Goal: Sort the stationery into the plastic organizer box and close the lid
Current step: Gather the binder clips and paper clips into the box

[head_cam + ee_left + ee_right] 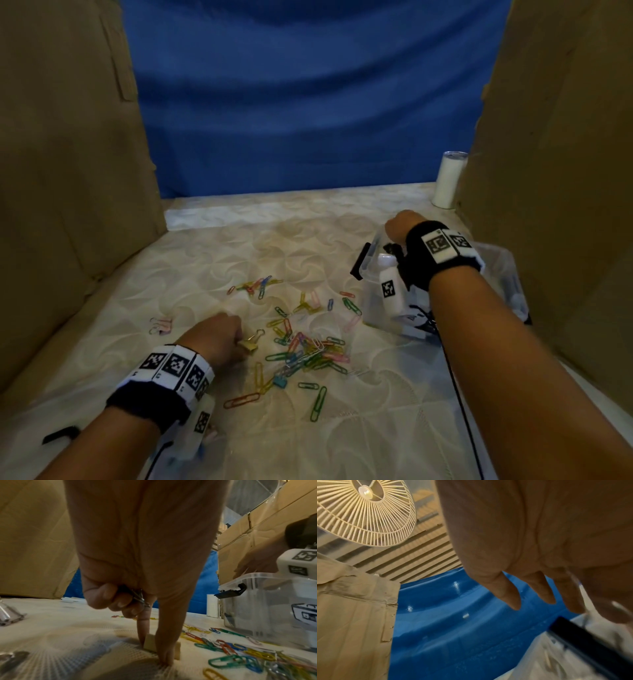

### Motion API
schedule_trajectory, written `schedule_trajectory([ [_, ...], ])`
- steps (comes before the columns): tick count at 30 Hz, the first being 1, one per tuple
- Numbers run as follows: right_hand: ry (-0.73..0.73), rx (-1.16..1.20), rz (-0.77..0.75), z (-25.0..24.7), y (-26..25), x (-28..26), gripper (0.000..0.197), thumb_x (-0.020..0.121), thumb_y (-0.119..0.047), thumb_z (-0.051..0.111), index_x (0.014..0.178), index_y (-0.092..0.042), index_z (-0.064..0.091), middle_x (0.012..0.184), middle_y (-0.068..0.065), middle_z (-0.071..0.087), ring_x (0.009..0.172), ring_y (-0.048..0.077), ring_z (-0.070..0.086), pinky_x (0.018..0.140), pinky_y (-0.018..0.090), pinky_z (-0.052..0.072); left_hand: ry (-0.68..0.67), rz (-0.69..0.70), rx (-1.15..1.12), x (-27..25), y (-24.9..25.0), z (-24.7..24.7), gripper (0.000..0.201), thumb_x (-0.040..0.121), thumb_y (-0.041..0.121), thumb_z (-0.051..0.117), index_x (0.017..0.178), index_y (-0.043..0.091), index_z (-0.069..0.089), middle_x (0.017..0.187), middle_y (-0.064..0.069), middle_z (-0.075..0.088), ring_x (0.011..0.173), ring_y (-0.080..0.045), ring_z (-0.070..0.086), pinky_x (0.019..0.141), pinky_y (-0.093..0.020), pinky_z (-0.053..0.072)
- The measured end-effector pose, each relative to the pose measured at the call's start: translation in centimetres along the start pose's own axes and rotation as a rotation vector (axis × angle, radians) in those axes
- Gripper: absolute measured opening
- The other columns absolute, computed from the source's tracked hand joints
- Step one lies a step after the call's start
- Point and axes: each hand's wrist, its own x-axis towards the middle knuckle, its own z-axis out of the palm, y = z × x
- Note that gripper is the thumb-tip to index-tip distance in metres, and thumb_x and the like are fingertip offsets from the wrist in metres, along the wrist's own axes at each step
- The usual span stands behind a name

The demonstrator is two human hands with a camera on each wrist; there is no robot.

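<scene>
Pinching a beige binder clip (249, 344) between thumb and forefinger, the left hand (213, 337) presses it against the table (191, 260); its other fingers (109, 599) are curled round something metallic, too hidden to name. The right hand (401, 224) hangs over the far rim of the clear box (507, 274) at the right, fingers straight and loose, holding nothing as far as the wrist view shows. The box stands open, its black latch (231, 592) hanging free; what lies inside it I cannot tell.

Most of the sorting looks undone — coloured paperclips (308, 353) lie scattered and heaped mid-table, just beside the box, with a pink clip (161, 325) off to the left and a blue clip (279, 381) near the heap. All of that has yet to go in, and the lid is not yet closed.
</scene>
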Motion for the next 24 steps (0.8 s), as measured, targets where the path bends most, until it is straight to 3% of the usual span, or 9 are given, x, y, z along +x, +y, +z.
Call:
schedule_trajectory([
  [4,0.031,0.025,-0.070,0.2,1.7,-1.4,0.037,0.098,-0.017,0.037,0.125,0.003,0.054,0.131,0.020,0.055,0.120,0.035,0.052,0.092,0.036,0.041,-0.002,0.017,0.001,0.5,-0.1,0.3,0.033,0.076,0.039,0.068,0.103,0.024,0.055,0.110,-0.002,0.052,0.102,-0.022,0.055,0.086,-0.029,0.043],
  [8,0.167,-0.059,-0.230,1.8,5.5,-5.6,0.041,0.097,-0.028,0.044,0.133,-0.011,0.049,0.140,0.012,0.044,0.127,0.031,0.044,0.104,0.040,0.034,-0.009,0.058,0.025,0.5,-0.1,0.1,0.021,0.078,0.033,0.065,0.095,0.023,0.059,0.105,-0.004,0.054,0.098,-0.023,0.057,0.082,-0.030,0.045],
  [11,0.220,-0.232,-0.368,3.2,8.9,-7.9,0.049,0.092,-0.039,0.050,0.133,-0.012,0.047,0.138,0.010,0.045,0.125,0.030,0.044,0.104,0.046,0.039,-0.014,0.060,0.020,0.0,-0.4,-0.1,0.015,0.076,0.034,0.066,0.081,0.027,0.053,0.098,0.000,0.053,0.093,-0.021,0.057,0.077,-0.027,0.044],
  [14,0.205,-0.358,-0.363,3.3,11.6,-8.6,0.068,0.085,-0.053,0.053,0.139,-0.013,0.042,0.142,0.006,0.043,0.129,0.027,0.042,0.109,0.043,0.035,0.012,0.072,0.012,-0.9,-0.3,-1.1,0.014,0.081,0.035,0.064,0.086,0.028,0.053,0.099,0.001,0.051,0.097,-0.019,0.055,0.083,-0.028,0.044],
  [17,0.282,-0.449,-0.308,3.2,13.2,-8.8,0.068,0.088,-0.046,0.055,0.143,-0.010,0.039,0.149,0.009,0.040,0.135,0.029,0.039,0.112,0.042,0.031,0.071,0.162,-0.040,-1.8,1.2,-3.5,0.015,0.086,0.034,0.064,0.089,0.028,0.050,0.092,0.006,0.045,0.089,-0.014,0.049,0.078,-0.026,0.039],
  [20,0.354,-0.481,-0.248,3.9,13.6,-8.2,0.063,0.093,-0.036,0.052,0.144,-0.003,0.037,0.150,0.016,0.039,0.139,0.029,0.037,0.115,0.041,0.027,0.188,0.279,-0.056,-1.8,5.3,-6.1,0.019,0.086,0.040,0.063,0.095,0.027,0.052,0.091,0.006,0.044,0.083,-0.014,0.049,0.073,-0.028,0.038],
  [24,0.385,-0.490,-0.220,4.1,13.4,-7.6,0.062,0.098,-0.039,0.039,0.147,-0.002,0.029,0.153,0.017,0.031,0.142,0.027,0.031,0.118,0.036,0.018,0.334,0.434,-0.087,-0.9,13.2,-9.1,0.020,0.090,0.037,0.059,0.103,0.023,0.053,0.100,0.005,0.044,0.092,-0.016,0.052,0.079,-0.030,0.041],
])
